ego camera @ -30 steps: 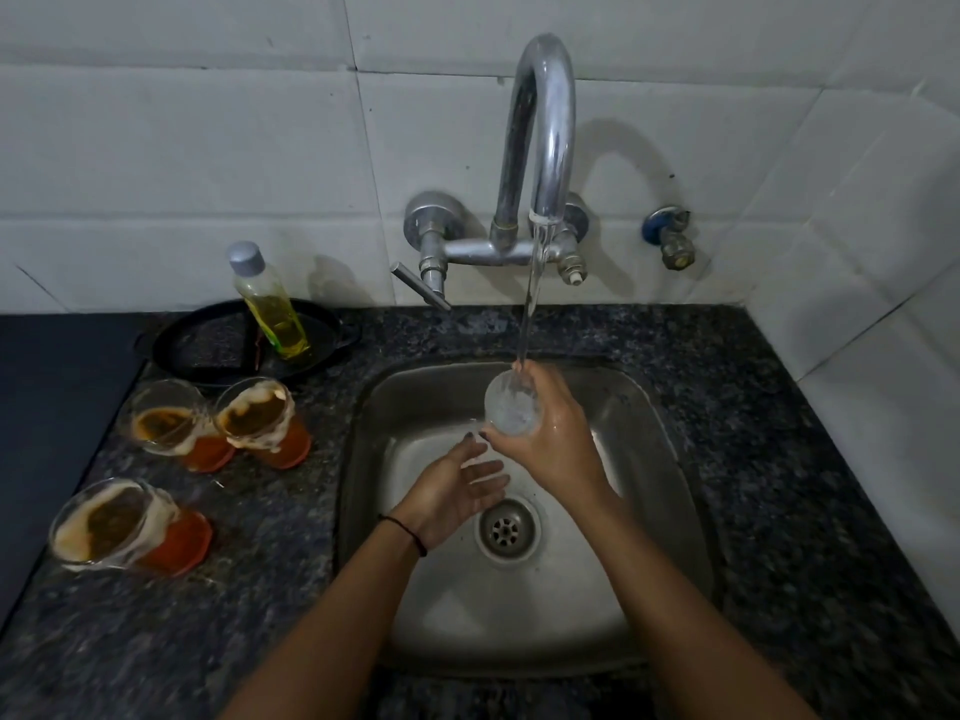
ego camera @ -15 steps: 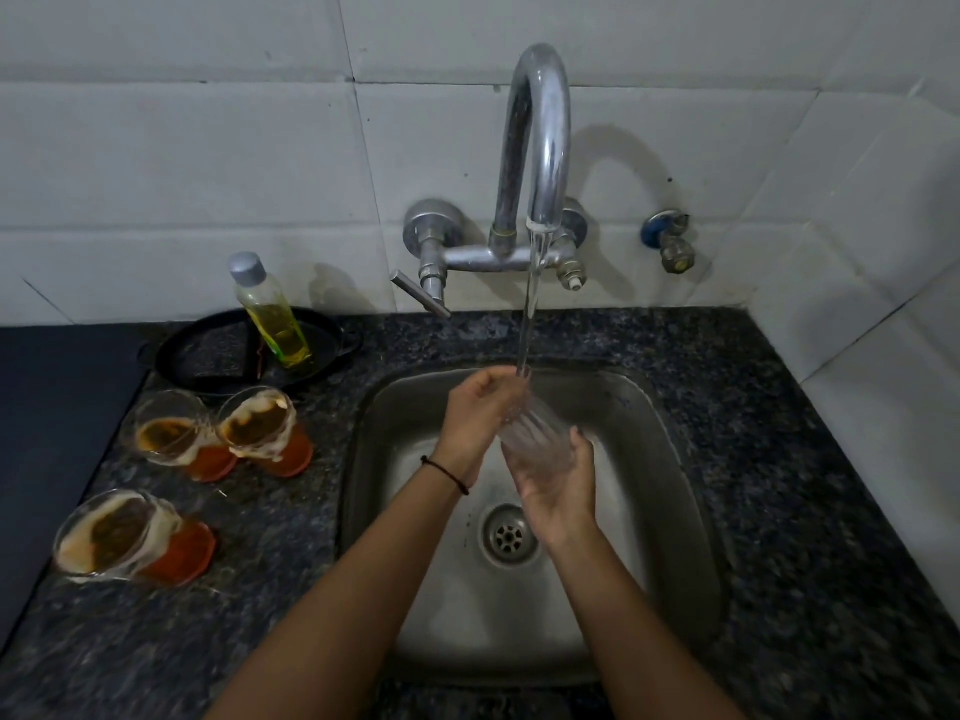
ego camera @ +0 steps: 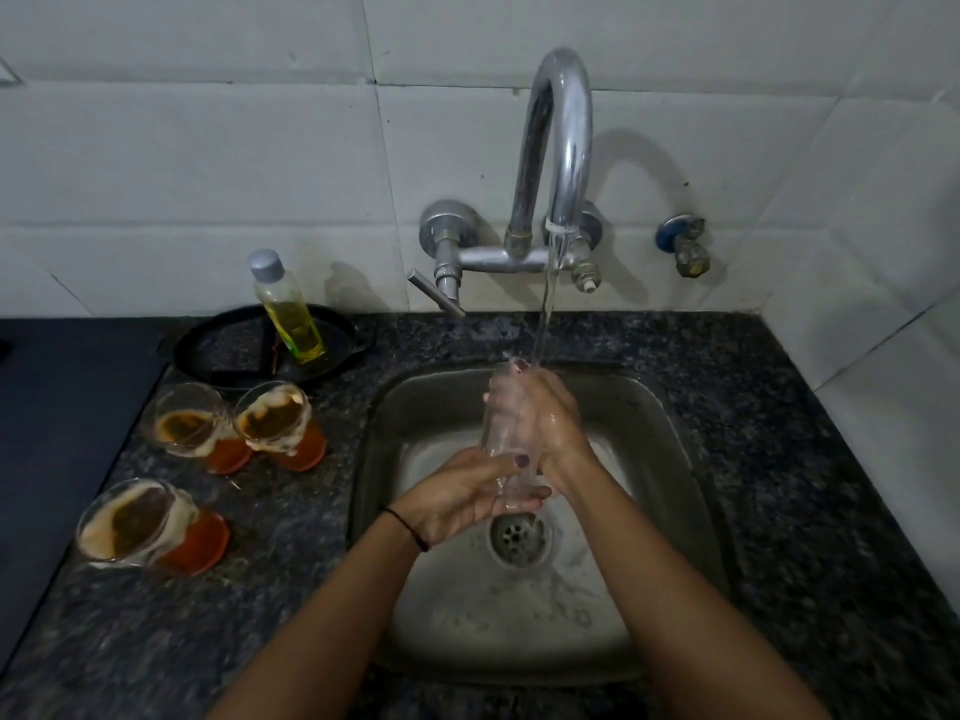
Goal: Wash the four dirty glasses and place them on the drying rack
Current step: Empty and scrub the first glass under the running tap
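Your left hand (ego camera: pixel 462 498) curls its fingers round the base of the clear glass (ego camera: pixel 506 439), and your right hand (ego camera: pixel 548 418) wraps its upper half. You hold it upright over the steel sink (ego camera: pixel 670 459), its mouth under the water stream (ego camera: pixel 548 304) that falls from the faucet (ego camera: pixel 563 148) at 12 o'clock. At 9 o'clock of the sink, on the granite counter (ego camera: pixel 779 459), stand the left dirty glass (ego camera: pixel 187 426) and the right dirty glass (ego camera: pixel 275 415), touching. The nearest dirty glass (ego camera: pixel 130 522) stands at 8 o'clock.
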